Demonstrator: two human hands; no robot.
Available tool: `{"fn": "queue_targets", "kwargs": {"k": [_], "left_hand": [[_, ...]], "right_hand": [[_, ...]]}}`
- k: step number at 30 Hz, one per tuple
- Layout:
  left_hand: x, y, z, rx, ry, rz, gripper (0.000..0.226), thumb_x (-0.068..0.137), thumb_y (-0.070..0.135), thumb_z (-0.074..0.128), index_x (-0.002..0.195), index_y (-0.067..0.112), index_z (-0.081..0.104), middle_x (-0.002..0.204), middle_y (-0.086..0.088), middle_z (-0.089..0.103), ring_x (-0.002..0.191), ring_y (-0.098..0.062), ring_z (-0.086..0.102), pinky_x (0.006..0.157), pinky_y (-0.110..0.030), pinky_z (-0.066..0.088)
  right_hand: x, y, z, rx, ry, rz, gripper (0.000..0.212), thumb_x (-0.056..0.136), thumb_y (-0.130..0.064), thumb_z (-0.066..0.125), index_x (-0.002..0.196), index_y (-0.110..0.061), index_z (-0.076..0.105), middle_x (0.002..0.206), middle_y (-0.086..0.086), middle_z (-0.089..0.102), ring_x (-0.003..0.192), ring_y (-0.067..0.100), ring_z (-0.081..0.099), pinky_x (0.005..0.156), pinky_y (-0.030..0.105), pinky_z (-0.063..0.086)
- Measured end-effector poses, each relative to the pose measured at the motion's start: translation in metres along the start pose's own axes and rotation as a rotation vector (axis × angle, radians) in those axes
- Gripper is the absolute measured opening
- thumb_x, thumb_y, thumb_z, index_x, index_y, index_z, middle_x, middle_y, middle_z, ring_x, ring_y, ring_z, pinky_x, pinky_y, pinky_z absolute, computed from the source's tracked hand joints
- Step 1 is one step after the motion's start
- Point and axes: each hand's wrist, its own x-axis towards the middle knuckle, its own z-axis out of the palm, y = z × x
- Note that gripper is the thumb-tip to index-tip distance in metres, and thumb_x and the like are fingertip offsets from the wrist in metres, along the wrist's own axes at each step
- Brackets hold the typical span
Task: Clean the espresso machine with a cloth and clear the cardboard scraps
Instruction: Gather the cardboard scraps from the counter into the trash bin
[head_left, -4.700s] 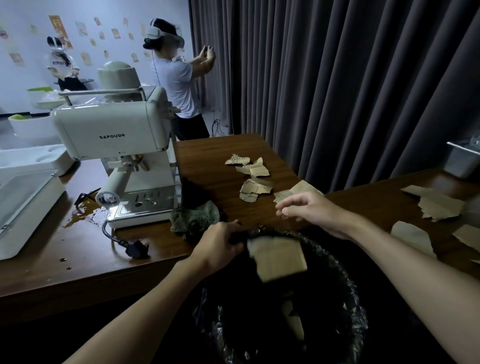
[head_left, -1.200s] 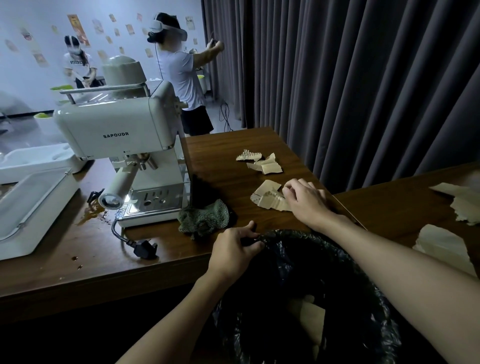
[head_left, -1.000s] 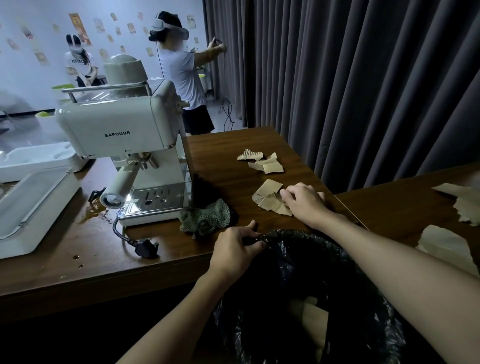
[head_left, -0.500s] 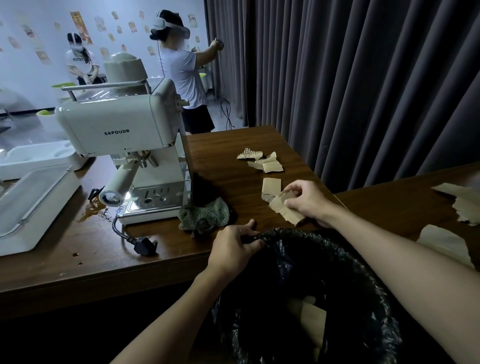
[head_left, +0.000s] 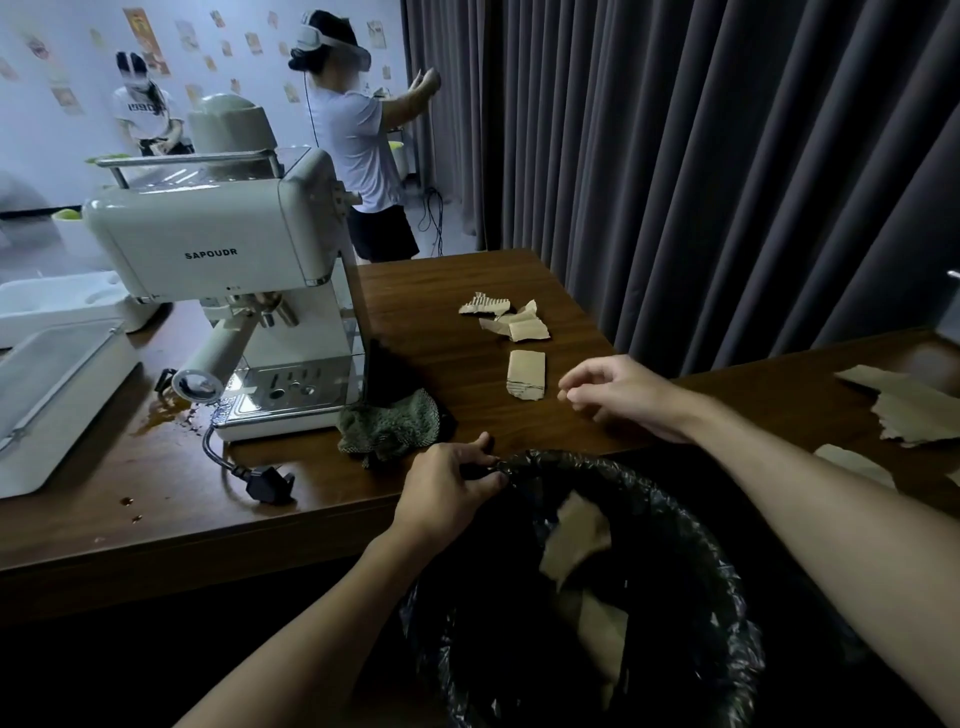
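My left hand grips the rim of a black-lined bin held against the table's front edge. A cardboard scrap is falling inside the bin. My right hand hovers empty above the table, fingers loosely curled. One scrap lies just left of it; a small pile of scraps lies farther back. The white espresso machine stands at the left, with a green cloth crumpled at its base.
A brown spill and an unplugged power plug lie by the machine. White trays sit at far left. More cardboard pieces lie on the right table. Dark curtains hang behind; two people stand in the background.
My right hand lifted a scrap from the table, let it go over the bin, and now hovers empty. My left hand has kept its grip on the bin rim.
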Motion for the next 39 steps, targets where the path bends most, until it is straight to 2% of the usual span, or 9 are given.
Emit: {"fn": "queue_targets", "kwargs": {"k": [4,8,12,19,27,33,35,37,39], "left_hand": [[0.000,0.000,-0.001,0.001,-0.005,0.006,0.028,0.085,0.025,0.079,0.112,0.019,0.078,0.143,0.008,0.057,0.122,-0.005,0.059,0.100,-0.028,0.052],[0.000,-0.001,-0.001,-0.003,0.008,0.017,0.030,0.084,0.024,0.080,0.114,0.017,0.077,0.141,0.007,0.058,0.123,-0.005,0.058,0.102,-0.028,0.050],[0.001,-0.002,0.000,-0.004,0.015,0.023,0.032,0.084,0.024,0.080,0.114,0.015,0.077,0.142,0.007,0.058,0.125,-0.005,0.057,0.102,-0.024,0.048],[0.002,-0.003,0.000,0.005,0.009,0.026,0.033,0.084,0.025,0.079,0.115,0.017,0.076,0.142,0.007,0.058,0.126,-0.005,0.057,0.102,-0.024,0.048],[0.001,-0.002,0.000,-0.022,0.000,0.009,0.032,0.085,0.023,0.079,0.116,0.016,0.076,0.143,0.007,0.057,0.127,-0.007,0.056,0.105,-0.029,0.049],[0.000,-0.001,-0.001,-0.014,0.000,0.012,0.030,0.085,0.023,0.079,0.114,0.016,0.077,0.143,0.006,0.057,0.127,-0.007,0.056,0.105,-0.030,0.049],[0.000,0.000,-0.001,-0.011,-0.002,0.014,0.030,0.085,0.023,0.079,0.115,0.016,0.077,0.143,0.006,0.057,0.128,-0.008,0.056,0.105,-0.030,0.049],[0.000,-0.001,-0.001,-0.007,-0.005,0.014,0.032,0.085,0.023,0.079,0.116,0.015,0.076,0.144,0.006,0.056,0.129,-0.009,0.056,0.105,-0.031,0.049],[0.000,-0.001,0.000,-0.008,-0.010,0.010,0.033,0.086,0.023,0.079,0.117,0.014,0.075,0.145,0.005,0.056,0.128,-0.009,0.056,0.104,-0.030,0.050]], "right_hand": [[0.016,-0.001,0.023,-0.149,0.006,-0.071,0.057,0.090,-0.011,0.060,0.144,-0.019,0.043,0.142,-0.003,0.050,0.133,0.015,0.043,0.106,0.027,0.035],[0.029,0.005,0.036,-0.397,-0.011,-0.033,0.066,0.089,-0.021,0.053,0.149,-0.032,0.030,0.146,-0.011,0.046,0.140,0.017,0.033,0.116,0.048,0.019],[0.032,0.012,0.034,-0.336,0.143,-0.081,0.040,0.092,-0.022,0.050,0.131,-0.034,0.052,0.114,-0.014,0.060,0.123,0.018,0.046,0.111,0.048,0.028],[0.028,0.013,0.033,-0.544,0.144,-0.102,0.024,0.094,-0.045,0.053,0.104,-0.030,0.069,0.126,-0.006,0.051,0.127,0.020,0.036,0.106,0.048,0.023],[0.031,0.012,0.042,-0.579,0.230,-0.075,0.023,0.087,-0.047,0.063,0.083,-0.025,0.061,0.119,-0.003,0.053,0.120,0.020,0.041,0.098,0.043,0.026],[0.033,0.006,0.039,-0.345,0.183,0.031,0.052,0.078,-0.026,0.076,0.116,-0.028,0.040,0.112,-0.003,0.051,0.108,0.017,0.045,0.095,0.040,0.037],[0.031,0.001,0.037,-0.160,0.196,0.054,0.058,0.078,-0.010,0.072,0.123,-0.022,0.038,0.107,0.002,0.050,0.097,0.017,0.051,0.078,0.031,0.045],[0.029,0.002,0.032,-0.061,0.236,0.047,0.050,0.079,-0.003,0.066,0.122,-0.019,0.045,0.100,0.003,0.052,0.086,0.015,0.053,0.064,0.025,0.044],[0.026,0.003,0.025,-0.040,0.255,0.045,0.033,0.083,-0.004,0.062,0.112,-0.018,0.054,0.101,0.003,0.056,0.088,0.014,0.056,0.068,0.028,0.050]]}}
